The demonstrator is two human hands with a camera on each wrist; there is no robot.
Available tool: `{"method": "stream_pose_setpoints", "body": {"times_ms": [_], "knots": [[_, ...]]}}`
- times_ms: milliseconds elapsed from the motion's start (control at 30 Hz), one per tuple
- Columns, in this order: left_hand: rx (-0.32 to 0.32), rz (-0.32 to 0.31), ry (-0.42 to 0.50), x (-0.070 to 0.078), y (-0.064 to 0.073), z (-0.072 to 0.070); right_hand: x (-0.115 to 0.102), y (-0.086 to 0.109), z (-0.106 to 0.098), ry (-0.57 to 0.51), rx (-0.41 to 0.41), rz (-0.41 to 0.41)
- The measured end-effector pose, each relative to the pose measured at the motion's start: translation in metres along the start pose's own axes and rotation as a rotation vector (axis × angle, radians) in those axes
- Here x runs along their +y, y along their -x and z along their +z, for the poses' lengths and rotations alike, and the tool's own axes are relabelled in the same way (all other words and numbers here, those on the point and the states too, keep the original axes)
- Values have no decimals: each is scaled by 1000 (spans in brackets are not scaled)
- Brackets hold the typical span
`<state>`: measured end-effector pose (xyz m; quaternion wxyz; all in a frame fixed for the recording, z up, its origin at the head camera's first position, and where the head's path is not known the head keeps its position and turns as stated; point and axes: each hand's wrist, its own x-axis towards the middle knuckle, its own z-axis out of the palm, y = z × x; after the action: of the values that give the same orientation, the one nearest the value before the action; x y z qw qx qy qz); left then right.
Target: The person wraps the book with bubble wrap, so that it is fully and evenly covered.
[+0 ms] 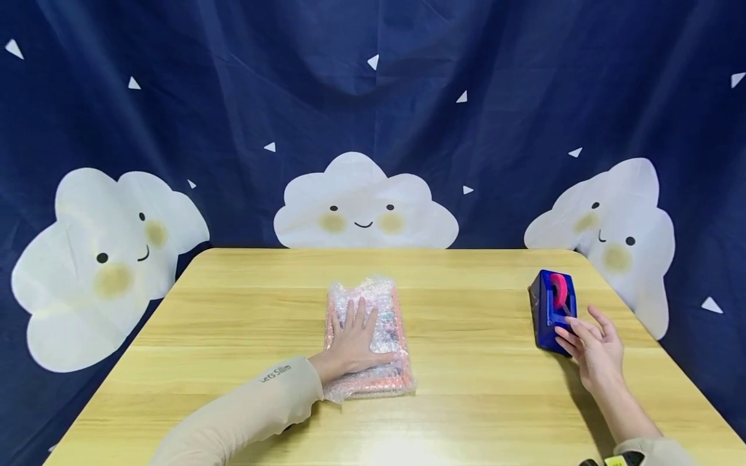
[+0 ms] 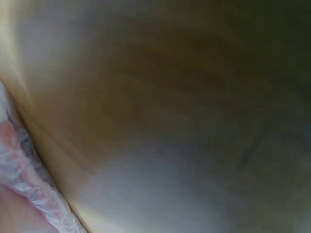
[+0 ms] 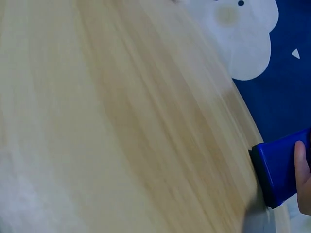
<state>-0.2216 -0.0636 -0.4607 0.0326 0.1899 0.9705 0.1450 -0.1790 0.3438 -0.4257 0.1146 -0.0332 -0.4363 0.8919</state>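
My left hand (image 1: 354,343) lies flat with spread fingers on a bubble-wrapped flat rectangular item (image 1: 384,382), whose pinkish-orange border shows through the clear wrap. A crumpled edge of the bubble wrap (image 2: 29,179) shows at the lower left of the left wrist view. To the right stands a blue tape dispenser (image 1: 546,323) with a pink-cored tape roll (image 1: 559,291). At its near end, my right hand (image 1: 600,356) pinches the end of the tape (image 1: 566,311) between thumb and finger. The right wrist view catches only part of the dispenser (image 3: 279,170) and some fingers (image 3: 302,170).
The items lie on a light wood-grain table (image 1: 262,310) with rounded far corners. Behind it hangs a dark blue curtain (image 1: 373,123) printed with smiling clouds and small white triangles. A dark and yellow object (image 1: 614,461) sits by the right wrist.
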Motion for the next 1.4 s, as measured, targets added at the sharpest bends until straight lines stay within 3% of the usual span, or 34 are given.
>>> {"method": "stream_pose_setpoints", "body": {"times_ms": [200, 467, 733, 967, 1400], "knots": [[3, 2, -4, 0, -1, 1, 2, 2, 2, -45, 60, -58], [1, 4, 10, 1, 0, 0, 2, 4, 6, -38, 184, -38], [5, -5, 9, 1, 0, 1, -1, 5, 6, -27, 183, -3], [8, -2, 14, 2, 1, 2, -5, 8, 3, -98, 140, 59], [21, -1, 17, 1, 0, 2, -5, 12, 2, -145, 150, 50]]}}
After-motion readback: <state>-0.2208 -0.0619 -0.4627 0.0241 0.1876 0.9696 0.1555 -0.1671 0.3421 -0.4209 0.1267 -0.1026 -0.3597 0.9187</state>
